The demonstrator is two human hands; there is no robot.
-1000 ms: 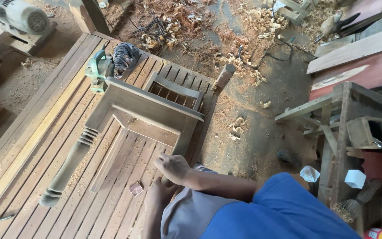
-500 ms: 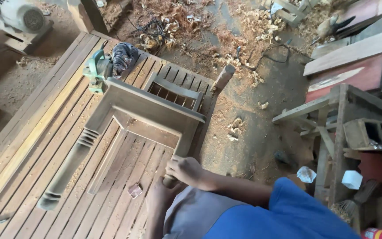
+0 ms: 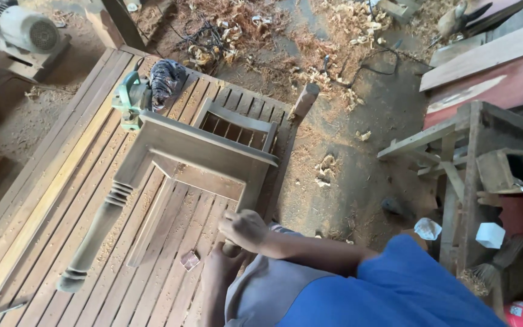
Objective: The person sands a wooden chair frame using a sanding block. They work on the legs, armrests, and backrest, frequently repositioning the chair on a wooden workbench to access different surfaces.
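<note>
The right hand (image 3: 243,227) is clenching the near turned leg (image 3: 232,245) of the table frame (image 3: 204,151), lying on its side on the slatted platform (image 3: 62,175) at frame centre, probably steadying it. The left hand is out of view.

A green power planer (image 3: 129,100) lies far left on the slatted deck (image 3: 62,181), a dark cloth (image 3: 166,77) just to its right. A small sanding scrap (image 3: 189,260) lies on the slats near the middle. An electric motor (image 3: 22,27) sits at the far left corner. Wood shavings (image 3: 334,36) and a black cable (image 3: 370,60) cover the dirt floor beyond. A short post (image 3: 305,100) stands at the deck's far right edge. Wooden frames (image 3: 467,157) and planks (image 3: 485,57) crowd the right, with a white cup (image 3: 490,235) near them.
</note>
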